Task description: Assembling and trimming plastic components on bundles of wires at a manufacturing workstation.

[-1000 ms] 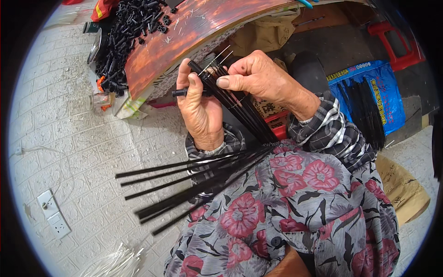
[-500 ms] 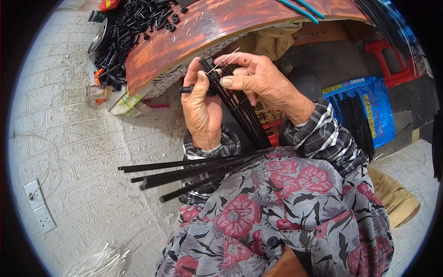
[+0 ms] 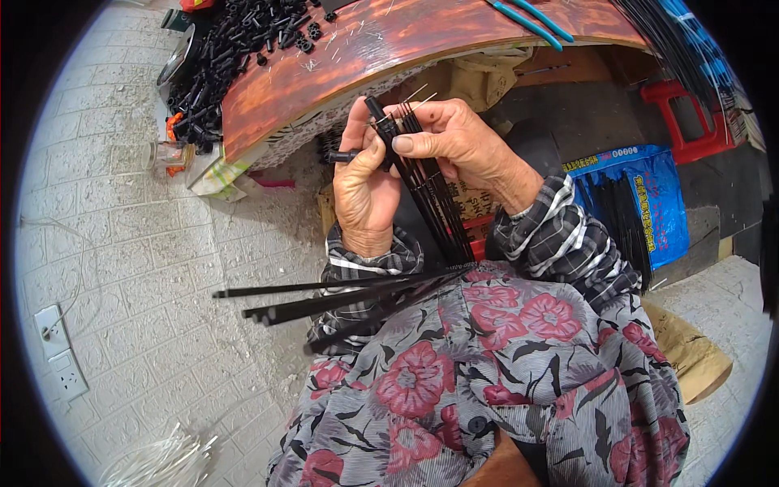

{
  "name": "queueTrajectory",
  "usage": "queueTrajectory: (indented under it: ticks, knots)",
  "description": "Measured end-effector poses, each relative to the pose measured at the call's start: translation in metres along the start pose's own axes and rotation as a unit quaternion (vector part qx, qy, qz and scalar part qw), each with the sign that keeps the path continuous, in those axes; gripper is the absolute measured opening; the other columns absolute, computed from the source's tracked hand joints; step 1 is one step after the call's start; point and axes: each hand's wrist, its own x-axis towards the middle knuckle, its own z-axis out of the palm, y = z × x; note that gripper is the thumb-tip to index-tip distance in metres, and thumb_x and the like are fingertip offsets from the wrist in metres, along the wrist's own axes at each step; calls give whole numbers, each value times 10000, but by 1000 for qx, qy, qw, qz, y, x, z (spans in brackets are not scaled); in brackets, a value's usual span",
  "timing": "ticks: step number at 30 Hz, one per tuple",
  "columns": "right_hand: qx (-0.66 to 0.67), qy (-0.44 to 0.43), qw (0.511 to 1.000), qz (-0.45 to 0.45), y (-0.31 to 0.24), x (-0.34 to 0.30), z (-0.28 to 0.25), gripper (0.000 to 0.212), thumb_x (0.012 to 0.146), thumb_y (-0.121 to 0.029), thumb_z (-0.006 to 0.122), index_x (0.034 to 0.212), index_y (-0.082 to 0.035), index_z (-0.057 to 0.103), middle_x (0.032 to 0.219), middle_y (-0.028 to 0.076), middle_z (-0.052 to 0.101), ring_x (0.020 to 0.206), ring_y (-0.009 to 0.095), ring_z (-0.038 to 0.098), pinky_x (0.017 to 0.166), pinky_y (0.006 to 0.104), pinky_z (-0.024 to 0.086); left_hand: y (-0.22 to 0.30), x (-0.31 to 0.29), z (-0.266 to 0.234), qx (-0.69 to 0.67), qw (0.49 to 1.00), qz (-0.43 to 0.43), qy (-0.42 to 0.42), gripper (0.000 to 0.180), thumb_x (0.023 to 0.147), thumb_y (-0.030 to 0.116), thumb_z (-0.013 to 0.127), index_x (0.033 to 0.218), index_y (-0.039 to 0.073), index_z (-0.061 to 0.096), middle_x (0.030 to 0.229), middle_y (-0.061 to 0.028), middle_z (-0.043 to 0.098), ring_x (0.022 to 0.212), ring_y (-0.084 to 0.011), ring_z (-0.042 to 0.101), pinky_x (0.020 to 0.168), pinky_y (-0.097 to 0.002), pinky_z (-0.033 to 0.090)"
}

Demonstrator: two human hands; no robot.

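Note:
Between my hands a bundle of slim black rods (image 3: pixel 438 211), looking like umbrella ribs, slants down to my lap. My left hand (image 3: pixel 365 183) is closed round a black plastic tube piece (image 3: pixel 375 107) at the top of the bundle, thumb pressed near the rod ends. A second black tubular piece (image 3: pixel 343 156) sticks out leftward from the same hand. My right hand (image 3: pixel 479 154) pinches the rod ends, thumb against the tube piece. A thin pale wire (image 3: pixel 423 101) pokes out between the fingers. Several longer dark rods (image 3: pixel 324 303) lie across my lap, pointing left.
On the reddish wooden table (image 3: pixel 324 89) lie a heap of black plastic parts (image 3: pixel 235 65), wire bits and blue-handled pliers (image 3: pixel 527 20). A red stool (image 3: pixel 690 122) and a blue bag (image 3: pixel 661 203) with black rods stand at right. Pale strips (image 3: pixel 166 463) lie on the floor at lower left.
Both hands keep their hold, with the tube piece shifted slightly right. The rod ends now fan apart more by my right fingers. The rods across my lap have swung slightly.

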Motion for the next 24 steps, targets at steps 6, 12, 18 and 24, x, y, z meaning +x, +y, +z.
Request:
queueTrajectory:
  ticks: [6, 12, 18, 24]
  knots:
    - [15, 4, 1000, 3, 4, -1, -4, 406, 853, -179, 745, 1211, -17, 642, 765, 10, 685, 471, -8, 470, 359, 149, 314, 2, 1, 2, 41, 998, -25, 42, 438, 920, 26, 601, 1349, 82, 529, 1160, -69, 637, 1042, -167, 593, 912, -344, 488]
    - [12, 19, 1000, 10, 10, -2, -11, 381, 874, -190, 723, 1213, -35, 644, 784, 37, 711, 527, 2, 567, 355, 146, 319, 39, 6, -4, 50, 990, -104, 85, 388, 956, 131, 596, 1302, 3, 477, 1104, -181, 642, 1033, -302, 623, 947, -479, 497]
    - [13, 12, 1000, 22, 10, -3, -7, 345, 892, -224, 707, 1176, -38, 642, 774, 54, 715, 454, -15, 500, 353, 134, 299, 69, 39, 4, 138, 989, -13, 44, 365, 974, 106, 548, 1285, -48, 435, 1105, -240, 630, 1086, -394, 619, 1009, -518, 486]
    - [25, 2, 999, 20, 11, -1, -8, 377, 860, -203, 740, 1189, -39, 654, 747, 40, 706, 503, 12, 569, 350, 151, 308, 56, 64, 12, 118, 992, -49, 5, 354, 974, 135, 563, 1259, -55, 475, 1087, -223, 656, 1045, -360, 652, 933, -458, 527]
